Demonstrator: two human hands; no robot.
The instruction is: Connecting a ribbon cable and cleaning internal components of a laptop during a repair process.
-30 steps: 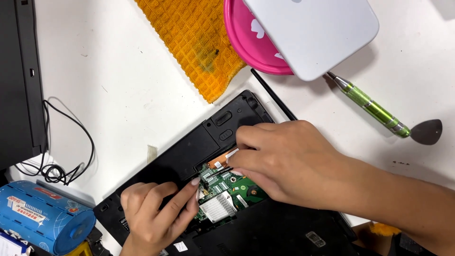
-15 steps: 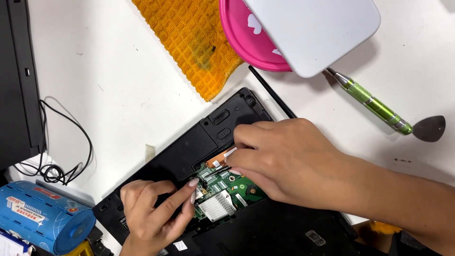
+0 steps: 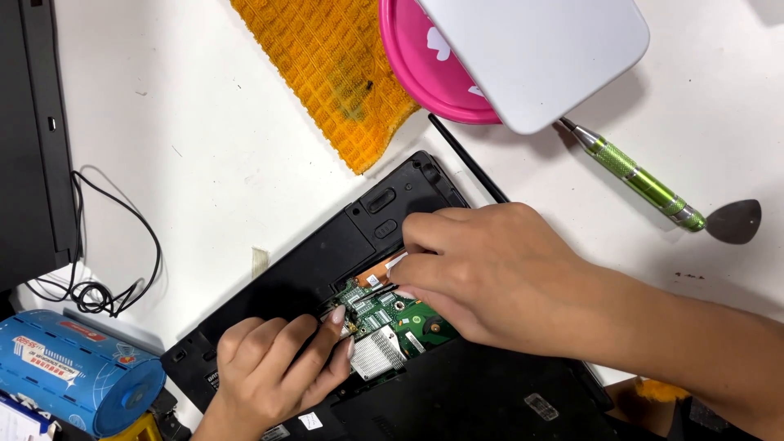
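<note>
Fingers could slip and scratch the green board point(image 3: 400, 320) inside the open black laptop point(image 3: 327, 261) on the white tabletop point(image 3: 204, 163). The left hand point(image 3: 273, 371) is curled, with a fingertip pressing on the board. The right hand point(image 3: 490, 273) pinches a small part above it. A green screwdriver point(image 3: 637, 175) lies well apart.

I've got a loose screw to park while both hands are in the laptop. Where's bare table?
Bare white table lies between the orange cloth, the black cable and the laptop. A smaller patch sits below the green screwdriver, right of the right hand. It is crowded around the circuit board by the left hand.
</note>
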